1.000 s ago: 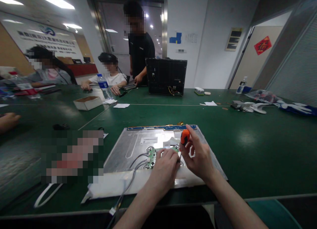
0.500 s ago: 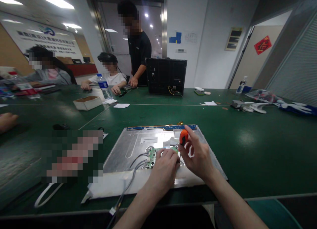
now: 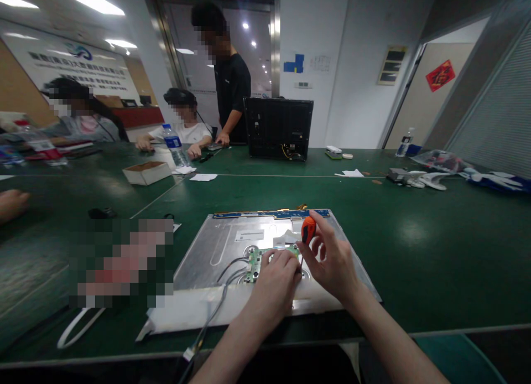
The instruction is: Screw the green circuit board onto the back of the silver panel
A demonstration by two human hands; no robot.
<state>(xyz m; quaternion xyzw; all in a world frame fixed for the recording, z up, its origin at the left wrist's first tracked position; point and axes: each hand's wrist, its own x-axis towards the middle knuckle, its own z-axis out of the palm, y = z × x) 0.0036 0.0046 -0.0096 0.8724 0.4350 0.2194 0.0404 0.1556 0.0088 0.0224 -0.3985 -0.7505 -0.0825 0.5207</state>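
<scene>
Low centre of frame: right hand (image 3: 332, 268) clamped around orange-handled screwdriver (image 3: 308, 230), tip down beside green circuit board (image 3: 259, 260) on metal panel (image 3: 215, 251). Left hand (image 3: 276, 279) curled, pressing board. Hardly any shift since a second ago; screw work unfinished, apparently.

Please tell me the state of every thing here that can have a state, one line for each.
right hand: closed around the screwdriver.
screwdriver: held upright, tip down beside the circuit board.
left hand: pressing on the circuit board.
circuit board: lying on the metal panel, wires attached.
metal panel: lying flat on the green table.
black monitor: standing, back cover off.
water bottle: upright, capped.
</scene>
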